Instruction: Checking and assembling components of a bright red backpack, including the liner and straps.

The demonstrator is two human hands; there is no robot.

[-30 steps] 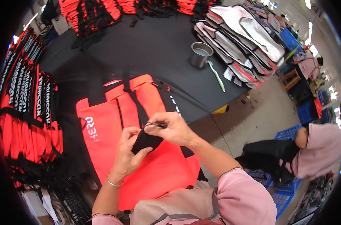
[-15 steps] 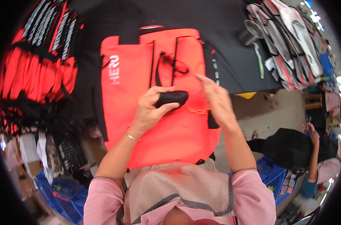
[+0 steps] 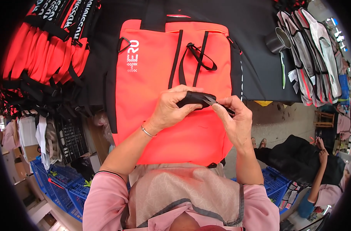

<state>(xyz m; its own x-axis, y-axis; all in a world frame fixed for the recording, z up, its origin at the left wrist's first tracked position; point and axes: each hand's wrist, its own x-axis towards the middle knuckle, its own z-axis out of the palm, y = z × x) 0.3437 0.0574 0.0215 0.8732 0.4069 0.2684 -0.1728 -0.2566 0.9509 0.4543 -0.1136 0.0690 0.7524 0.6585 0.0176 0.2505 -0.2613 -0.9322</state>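
Bag [image 3: 183,136]: coral, black-sided | left fingers [image 3: 192,109] pinch black fabric [image 3: 189,99] | right fingers [image 3: 223,112] grip snips [image 3: 210,99]

On the dark desk [image 3: 256,73], upper right, a grey cup [image 3: 275,41] stands near a slim green-and-white stick [image 3: 283,73] and a stack of pale, black-edged fabric pieces [image 3: 312,57]. Upper left: a pile of red and black fabric goods [image 3: 40,52]. Below: blue crates [image 3: 63,196]; at right, a wooden stool [image 3: 325,119] and a co-worker's arm [image 3: 319,175] beside black cloth [image 3: 295,154].

The flat neon-red fabric bag [image 3: 179,134] bears white, partly striped lettering [image 3: 132,57]; the small soft cloth piece [image 3: 190,99] is black.
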